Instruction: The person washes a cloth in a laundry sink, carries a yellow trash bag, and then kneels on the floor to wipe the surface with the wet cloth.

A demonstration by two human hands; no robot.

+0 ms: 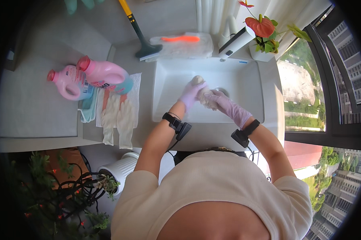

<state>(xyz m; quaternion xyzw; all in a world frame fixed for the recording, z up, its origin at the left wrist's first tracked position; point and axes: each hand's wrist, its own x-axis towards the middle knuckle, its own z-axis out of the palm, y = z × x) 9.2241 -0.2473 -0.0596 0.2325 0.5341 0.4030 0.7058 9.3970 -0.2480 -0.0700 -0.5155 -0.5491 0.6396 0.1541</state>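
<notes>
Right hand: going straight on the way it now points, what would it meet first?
The right hand would first meet the bunched whitish item, likely cloth, that it touches, then probably the gloved left hand just beyond, though depth is hard to judge here.

a wide fisheye head camera looks down from near above the sink [246, 90] and both hands [191, 94].

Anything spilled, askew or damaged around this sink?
Nothing stands out: no spill or damage shows. The pale gloves lie side by side left of the white sink, and the left hand and right hand hold a crumpled whitish item over it.
</notes>
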